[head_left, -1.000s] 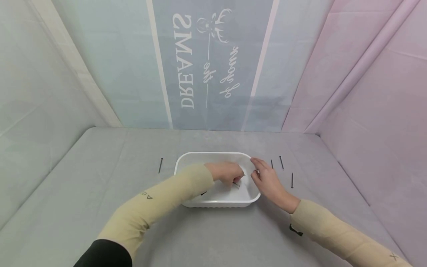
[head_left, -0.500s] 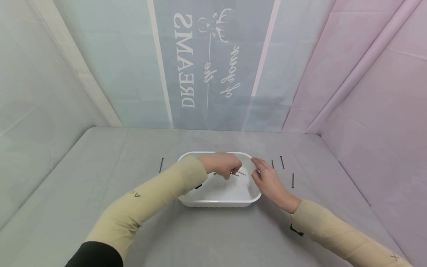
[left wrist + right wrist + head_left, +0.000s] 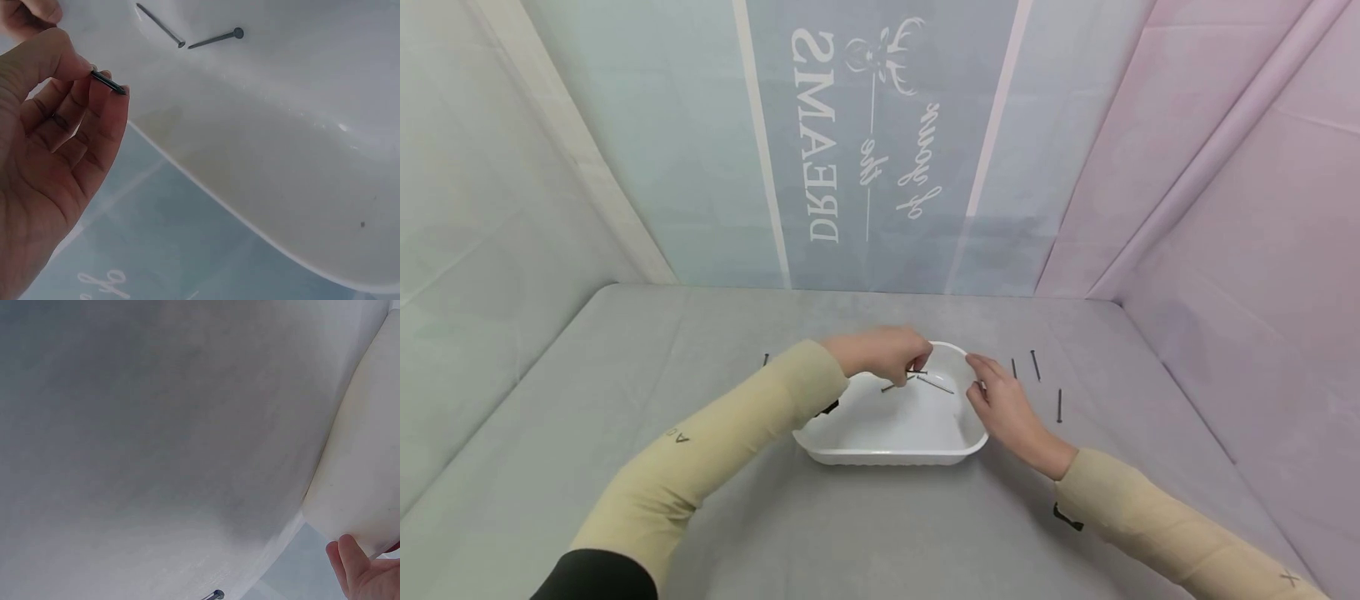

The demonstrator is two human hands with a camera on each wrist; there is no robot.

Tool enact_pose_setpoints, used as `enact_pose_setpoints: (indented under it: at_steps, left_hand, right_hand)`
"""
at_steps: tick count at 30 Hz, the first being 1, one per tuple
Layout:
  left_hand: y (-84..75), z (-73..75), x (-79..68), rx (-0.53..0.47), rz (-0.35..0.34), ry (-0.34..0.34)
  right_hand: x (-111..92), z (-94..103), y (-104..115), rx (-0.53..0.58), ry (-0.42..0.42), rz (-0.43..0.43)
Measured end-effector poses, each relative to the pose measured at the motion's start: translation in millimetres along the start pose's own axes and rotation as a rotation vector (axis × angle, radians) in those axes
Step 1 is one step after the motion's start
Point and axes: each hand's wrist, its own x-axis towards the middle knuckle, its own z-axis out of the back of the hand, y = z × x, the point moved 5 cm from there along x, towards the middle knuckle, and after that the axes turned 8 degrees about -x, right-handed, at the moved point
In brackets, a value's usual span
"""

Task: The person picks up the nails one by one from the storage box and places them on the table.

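My left hand (image 3: 883,350) is over the back part of a white plastic tray (image 3: 887,457). Between thumb and fingertips it pinches a dark nail (image 3: 107,81), seen closely in the left wrist view. Below that hand, one nail (image 3: 161,26) and another nail (image 3: 215,41) lie on the tray floor, nearly tip to head. My right hand (image 3: 1007,412) holds the tray's right back corner, its fingers against the wall. In the right wrist view, two fingers (image 3: 353,559) touch the tray's outer side.
Right of the tray on the grey cloth (image 3: 880,533) lie a short-looking nail (image 3: 1013,368), a tilted nail (image 3: 1035,365) and a third nail (image 3: 1060,406). To the left, a nail (image 3: 766,359) is partly hidden by my sleeve. Fabric walls (image 3: 700,167) enclose the back and sides.
My left hand has moved back and left from the tray's middle, rising with the nail, which uncovers the nails on the tray floor. My right hand has stayed at the corner.
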Motion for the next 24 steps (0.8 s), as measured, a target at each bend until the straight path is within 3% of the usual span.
enact_pose_setpoints:
  at_steps: [8,24]
  left_hand:
    - [7.1,11.8,-9.3,-0.049,0.005,-0.032]
    - [27.4,32.7,-30.9,-0.086,0.020,-0.187]
  right_hand:
    - [0,0.7,0,0.003,0.003,0.007]
    - [1,2.0,1,-0.003,0.002,-0.002]
